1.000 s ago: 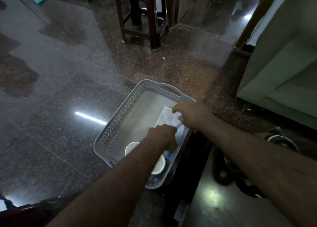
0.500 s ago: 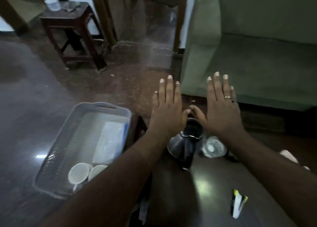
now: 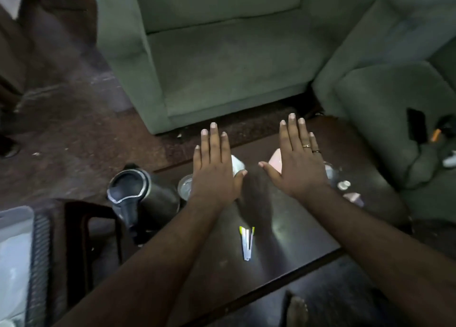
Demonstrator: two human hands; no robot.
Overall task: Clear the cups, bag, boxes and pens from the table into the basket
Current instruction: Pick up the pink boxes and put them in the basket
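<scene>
Both hands flat, fingers spread, empty, above dark glossy table; green sofa behind.

Dark brown glossy desk bearing white pens with yellow-green caps, a dark grey kettle and a pale pink box; grey-green sofa; light grey perforated basket.
</scene>
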